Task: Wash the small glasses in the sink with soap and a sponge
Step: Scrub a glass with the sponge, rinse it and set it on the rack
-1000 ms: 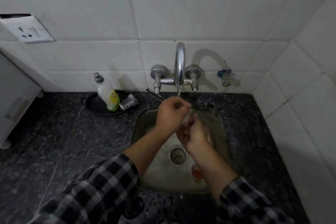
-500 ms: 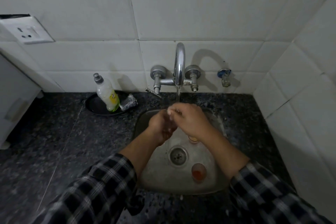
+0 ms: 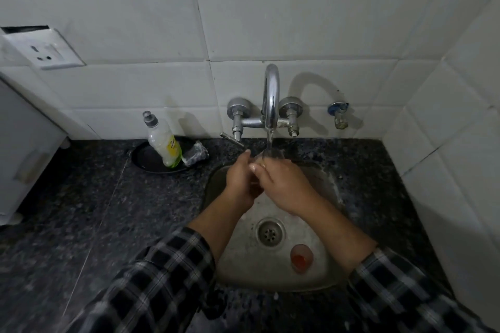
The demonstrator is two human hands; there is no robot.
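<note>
From the head view, we are holding a small clear glass (image 3: 270, 155) under the stream from the curved steel tap (image 3: 272, 97), above the back of the steel sink (image 3: 324, 273), our left hand (image 3: 240, 184) and right hand (image 3: 286, 186) both curling their fingers round it and hiding most of it. We are judging it light, stiff, brittle and wet-slick, so wrapping its wall is looking safer than pinching its thin rim.

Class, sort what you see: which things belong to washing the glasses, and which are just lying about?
Job: held glass, second glass, tap, sink, soap bottle, sponge.
Lying about: socket, wall valve, white appliance.
</note>
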